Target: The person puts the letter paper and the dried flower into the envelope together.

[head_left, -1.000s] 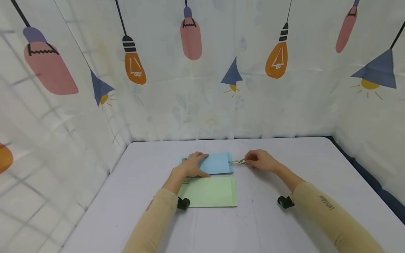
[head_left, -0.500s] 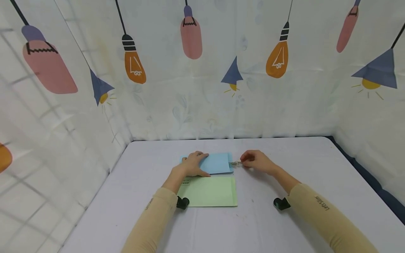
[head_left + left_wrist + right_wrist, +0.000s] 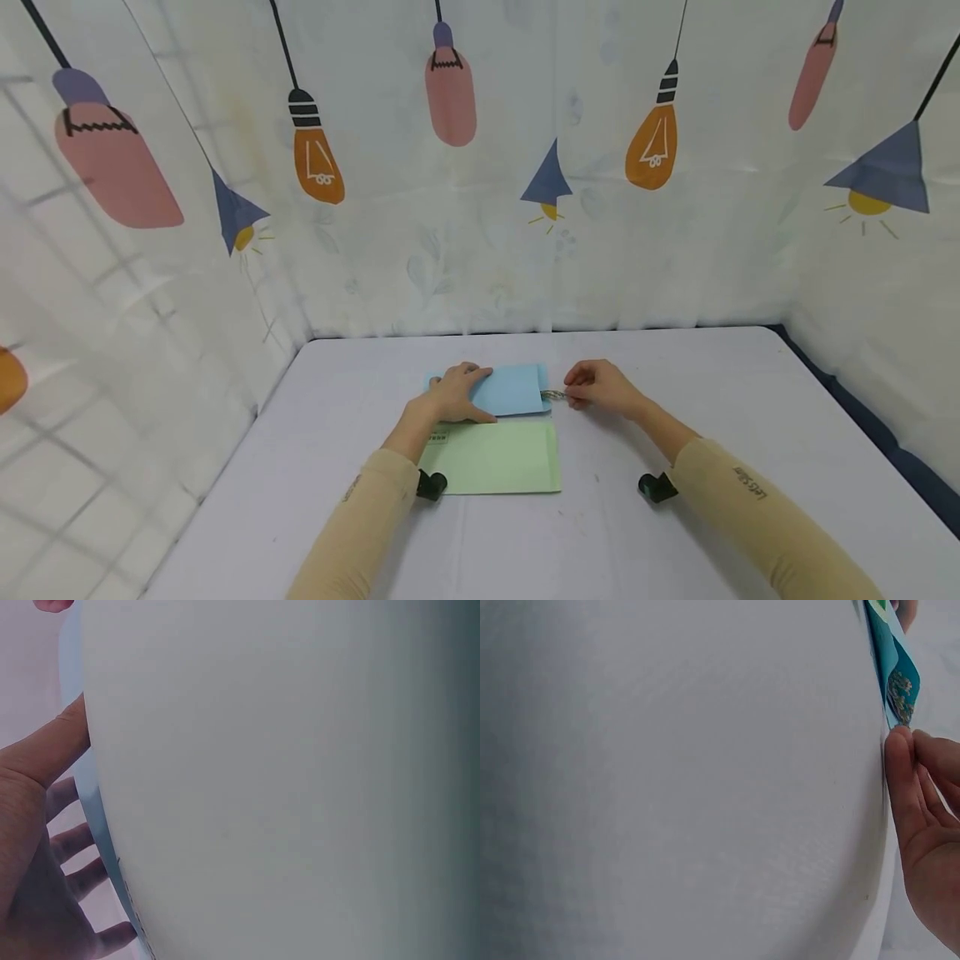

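A light blue envelope (image 3: 519, 390) lies on the white table, its opening to the right. Over its left part spreads my left hand (image 3: 452, 397), pressing it with the fingers apart. In the left wrist view the thumb and fingertips of that hand (image 3: 26, 832) meet the blue paper. My right hand (image 3: 606, 388) pinches the end of a thin bunch of dried flowers (image 3: 553, 395) between thumb and fingers. The other end sits inside the envelope's mouth, hidden by the paper. From the right wrist, small pale flower heads (image 3: 901, 696) show against the gaping blue paper.
A larger pale green envelope (image 3: 495, 458) lies flat just in front of the blue one, with small print at its upper left. Dark wrist cameras (image 3: 657, 487) sit at both sleeves. A patterned curtain (image 3: 480, 242) stands behind the table.
My right hand has moved left toward the envelope's mouth, and less of the dried flower bunch shows outside the blue paper. The left hand stays in place.
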{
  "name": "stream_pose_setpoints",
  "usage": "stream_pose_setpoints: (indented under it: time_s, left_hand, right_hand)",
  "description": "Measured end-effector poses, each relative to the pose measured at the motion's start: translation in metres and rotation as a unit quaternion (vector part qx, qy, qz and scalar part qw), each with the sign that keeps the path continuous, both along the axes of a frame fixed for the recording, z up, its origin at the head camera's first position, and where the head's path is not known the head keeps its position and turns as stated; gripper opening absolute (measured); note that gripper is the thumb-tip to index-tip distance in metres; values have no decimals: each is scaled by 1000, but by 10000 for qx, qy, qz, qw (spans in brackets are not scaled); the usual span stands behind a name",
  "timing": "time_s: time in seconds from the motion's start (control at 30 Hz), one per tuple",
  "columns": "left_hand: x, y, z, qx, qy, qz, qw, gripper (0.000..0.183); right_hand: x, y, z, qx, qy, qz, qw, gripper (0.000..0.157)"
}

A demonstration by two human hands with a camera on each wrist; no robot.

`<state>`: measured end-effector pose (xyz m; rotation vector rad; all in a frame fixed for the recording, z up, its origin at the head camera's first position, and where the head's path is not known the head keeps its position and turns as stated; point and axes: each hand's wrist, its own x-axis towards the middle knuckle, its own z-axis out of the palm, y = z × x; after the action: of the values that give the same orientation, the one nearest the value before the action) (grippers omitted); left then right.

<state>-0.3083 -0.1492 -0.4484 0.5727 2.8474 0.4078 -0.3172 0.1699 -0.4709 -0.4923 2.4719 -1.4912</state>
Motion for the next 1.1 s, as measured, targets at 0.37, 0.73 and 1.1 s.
stream_pose_setpoints:
  time_s: [0.37,0.73,1.1]
  left_hand:
    - [-2,-1,-2,-15,44,-14,10000,96]
    - [1,0,0,-25,50,19,10000,96]
    - [1,-1,-1,-91,38,3,10000,96]
  right_hand:
    - [-3,4,2,1006,205,363,9940,12]
    - [-3,-4,3,906,259,354,9949,7]
    - [-4,-21,7,893,368,285,9949,7]
